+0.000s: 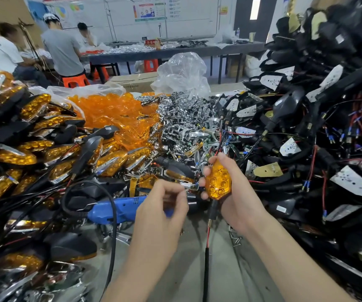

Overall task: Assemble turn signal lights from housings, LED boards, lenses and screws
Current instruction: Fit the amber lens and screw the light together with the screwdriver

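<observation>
Turn signal lights (23, 131) heap on the table's (182, 269) left edge beside orange lenses (110, 107). Left hand (162, 205) pinches a small blurred piece (186, 188); right hand (239, 197) grips one amber light (218, 182) mid-table. Wired housings (317, 127) crowd the right edge; people (62, 51) work behind.

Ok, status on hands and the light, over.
Right hand holds amber turn signal, lens facing camera. Left hand fingers curled, contents blurred. Blue screwdriver lies under left hand.

The light (217, 183) is orange with round circles. The screwdriver (119, 209) is blue. The loose lenses (110, 110) are orange, the reflectors (186, 112) shiny silver, the housings (289, 103) black, with red and blue wires (312, 164).
</observation>
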Demonstrator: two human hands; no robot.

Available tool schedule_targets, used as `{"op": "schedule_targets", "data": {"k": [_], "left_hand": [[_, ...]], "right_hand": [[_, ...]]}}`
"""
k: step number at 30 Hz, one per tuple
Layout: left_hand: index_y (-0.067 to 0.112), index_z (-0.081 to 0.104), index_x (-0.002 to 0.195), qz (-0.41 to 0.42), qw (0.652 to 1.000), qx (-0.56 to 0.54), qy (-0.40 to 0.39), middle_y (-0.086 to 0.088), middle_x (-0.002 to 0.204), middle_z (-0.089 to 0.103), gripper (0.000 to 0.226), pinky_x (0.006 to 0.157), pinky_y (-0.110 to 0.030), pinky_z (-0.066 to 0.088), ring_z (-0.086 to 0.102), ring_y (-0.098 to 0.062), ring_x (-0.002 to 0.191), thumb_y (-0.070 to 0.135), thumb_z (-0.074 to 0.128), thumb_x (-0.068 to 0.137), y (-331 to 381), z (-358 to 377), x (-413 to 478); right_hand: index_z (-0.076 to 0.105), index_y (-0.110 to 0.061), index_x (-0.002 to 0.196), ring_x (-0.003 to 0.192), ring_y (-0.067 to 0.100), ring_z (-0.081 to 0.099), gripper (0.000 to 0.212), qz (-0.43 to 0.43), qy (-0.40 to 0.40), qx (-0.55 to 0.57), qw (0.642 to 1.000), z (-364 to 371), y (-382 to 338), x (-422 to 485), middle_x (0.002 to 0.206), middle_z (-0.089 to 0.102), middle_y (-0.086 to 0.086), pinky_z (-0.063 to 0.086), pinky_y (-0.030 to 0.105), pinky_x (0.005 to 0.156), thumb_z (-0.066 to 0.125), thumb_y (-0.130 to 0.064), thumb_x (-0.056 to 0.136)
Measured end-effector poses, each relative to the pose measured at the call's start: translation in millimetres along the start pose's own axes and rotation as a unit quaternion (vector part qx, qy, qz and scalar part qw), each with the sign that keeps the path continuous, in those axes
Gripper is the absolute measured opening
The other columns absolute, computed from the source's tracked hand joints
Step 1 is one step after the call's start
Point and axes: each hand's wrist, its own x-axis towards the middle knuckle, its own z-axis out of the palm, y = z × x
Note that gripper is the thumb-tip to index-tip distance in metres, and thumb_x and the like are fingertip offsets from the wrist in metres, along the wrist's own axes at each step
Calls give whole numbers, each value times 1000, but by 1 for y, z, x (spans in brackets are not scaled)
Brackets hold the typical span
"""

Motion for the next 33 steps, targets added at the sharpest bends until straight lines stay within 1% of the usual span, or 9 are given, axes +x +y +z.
{"op": "schedule_targets", "data": {"k": [5,6,9,12,15,20,26,29,33], "left_hand": [[29,61,91,7,996,-81,46,18,87,69,19,68,-12,49,67,-4,79,10,65,95,3,24,23],[31,60,90,7,995,-91,46,18,87,69,21,69,-15,51,68,-5,79,11,65,95,2,27,22],[40,60,94,17,996,-87,33,15,90,69,17,75,-36,57,69,-15,86,23,64,94,-6,31,15],[37,62,96,33,997,-67,25,13,91,68,11,73,-42,56,67,-17,87,27,63,93,-8,28,14],[34,64,96,42,997,-58,13,12,89,68,12,71,-40,55,67,-17,85,22,65,95,-6,25,16],[22,68,99,67,997,-33,2,12,91,69,8,71,-25,53,66,-11,86,15,67,94,-5,23,14],[32,62,96,45,996,-74,-5,12,92,70,14,76,-30,55,68,-17,89,19,63,93,-5,20,12],[31,60,96,65,995,-37,-62,14,92,67,16,70,-21,51,65,-13,83,16,62,90,-3,17,9],[30,56,97,135,968,91,-189,19,91,52,11,65,-12,40,54,-2,77,22,59,91,-4,12,2]], "right_hand": [[62,-15,101,65,19,63,34,5,-17,10,1000,0,6,3,78,63,4,51,30,51,62,-46,84],[63,-15,101,66,18,64,35,6,-16,14,1000,0,7,4,79,64,5,52,30,52,63,-46,84],[69,-15,100,69,17,66,33,14,-18,30,999,-3,9,6,83,67,6,58,29,60,62,-45,86],[75,-21,92,72,17,66,29,11,-26,25,999,-5,10,6,85,68,6,58,29,66,60,-45,88],[75,-20,95,72,18,67,29,15,-19,27,999,-4,10,6,85,68,6,59,29,65,60,-45,89],[67,-17,101,71,18,65,33,17,-10,26,999,-5,9,7,86,66,6,58,29,65,57,-46,92],[67,-15,104,73,21,66,34,10,-2,28,1000,-6,9,5,86,66,7,56,32,60,56,-46,95],[64,-15,104,72,22,65,31,-11,8,31,999,-7,5,5,84,65,6,56,31,60,52,-43,101],[63,-17,97,61,18,59,27,-44,25,35,998,-8,-4,5,78,61,2,44,26,44,48,-39,102]]}}
